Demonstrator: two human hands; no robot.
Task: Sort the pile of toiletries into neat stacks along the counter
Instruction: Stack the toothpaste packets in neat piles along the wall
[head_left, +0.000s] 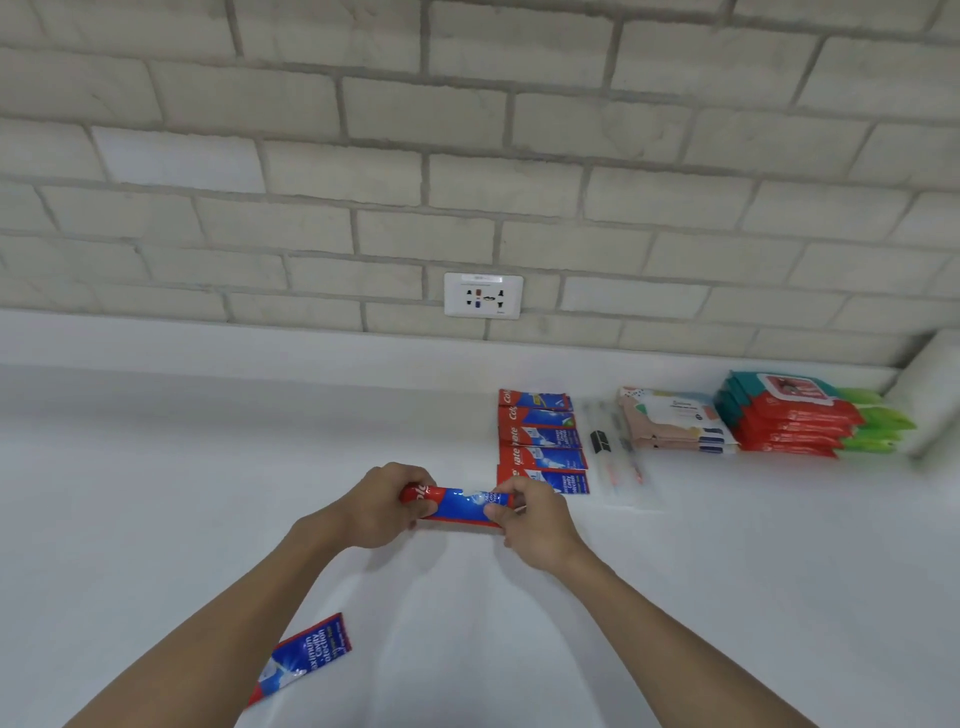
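On a white counter (182, 441), stacked wipe packs (789, 421) and a row of toothpaste boxes (543, 441) line the wall (467, 156); left hand (382, 506) and right hand (530, 525) each grip one end of a toothpaste box (460, 506) beside that row.

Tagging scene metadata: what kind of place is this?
Likely an indoor household spot, perhaps bathroom or utility: white counter against a pale brick wall, a wall socket just above it, and wipe packs and toothpaste packs lined up along it.
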